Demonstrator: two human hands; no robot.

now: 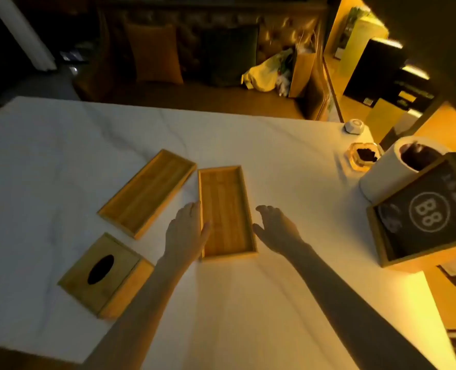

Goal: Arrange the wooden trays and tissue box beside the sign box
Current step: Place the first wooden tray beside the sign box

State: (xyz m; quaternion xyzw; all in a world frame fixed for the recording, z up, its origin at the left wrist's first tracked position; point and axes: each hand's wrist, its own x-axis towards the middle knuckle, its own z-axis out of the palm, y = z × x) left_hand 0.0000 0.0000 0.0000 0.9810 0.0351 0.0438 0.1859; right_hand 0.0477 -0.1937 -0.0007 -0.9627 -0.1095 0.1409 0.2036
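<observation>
Two shallow wooden trays lie on the white table (61, 161). One tray (225, 209) lies lengthwise in the middle; the other tray (148, 192) lies slanted to its left. My left hand (185, 233) rests against the middle tray's left wall, thumb on the rim. My right hand (277, 228) hovers open just right of that tray, apart from it. A wooden tissue box (106, 275) with a dark oval slot sits at the near left. The sign box (424, 217), wooden with a dark "B8" panel, stands at the right edge.
A white paper roll (381, 177) stands behind the sign box. Behind the roll are a glass ashtray (363, 157) and a small white faceted object (354, 126). A sofa with cushions and bags runs beyond the table's far edge.
</observation>
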